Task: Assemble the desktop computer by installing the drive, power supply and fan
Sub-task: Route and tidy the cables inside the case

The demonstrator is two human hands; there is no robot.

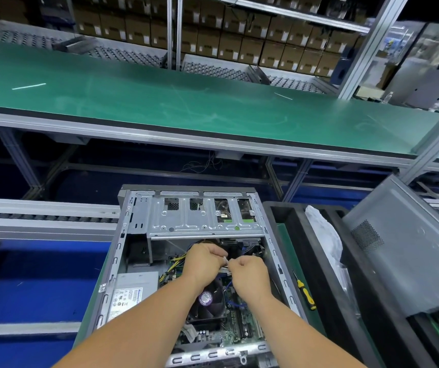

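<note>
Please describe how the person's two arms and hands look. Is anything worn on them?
Both the left hand and the right hand are bare, without gloves. No ring, watch or wrist strap is visible. The forearms are bare too; no sleeve shows up to the frame's lower edge.

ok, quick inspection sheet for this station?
Surface: blue bench, green conveyor behind.
Job's things: open case lying flat; power supply and fan inside.
Clutter: screwdriver, white bag, side panel at right.
Grippers: left hand and right hand pinching a white connector.
Cables: yellow-black bundle.
Surroundings: shelved cartons.
</note>
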